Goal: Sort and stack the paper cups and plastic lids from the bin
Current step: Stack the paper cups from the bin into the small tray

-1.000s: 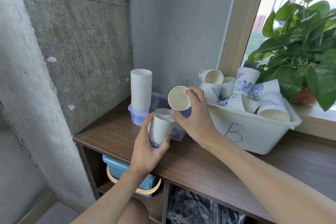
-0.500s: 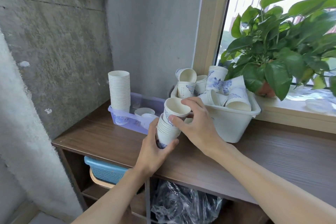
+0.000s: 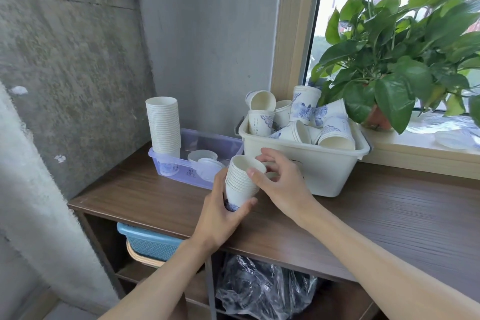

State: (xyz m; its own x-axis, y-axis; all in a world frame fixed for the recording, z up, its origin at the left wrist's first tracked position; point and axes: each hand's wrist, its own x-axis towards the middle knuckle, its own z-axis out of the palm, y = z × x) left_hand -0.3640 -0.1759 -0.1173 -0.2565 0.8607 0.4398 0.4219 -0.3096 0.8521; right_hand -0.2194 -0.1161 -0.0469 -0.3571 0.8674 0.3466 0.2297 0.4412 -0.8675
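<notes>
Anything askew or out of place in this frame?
Nothing damaged or spilled. The cups in the white bin lie jumbled, several tipped on their sides, as unsorted stock would. The tall cup stack stands straight; the stack in the left hand leans slightly.

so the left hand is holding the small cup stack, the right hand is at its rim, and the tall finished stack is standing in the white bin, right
Not quite. In the head view the tall finished stack stands in the purple tray, not the white bin, which holds loose cups. The rest holds: the left hand holds the small cup stack and the right hand is at its rim.
</notes>
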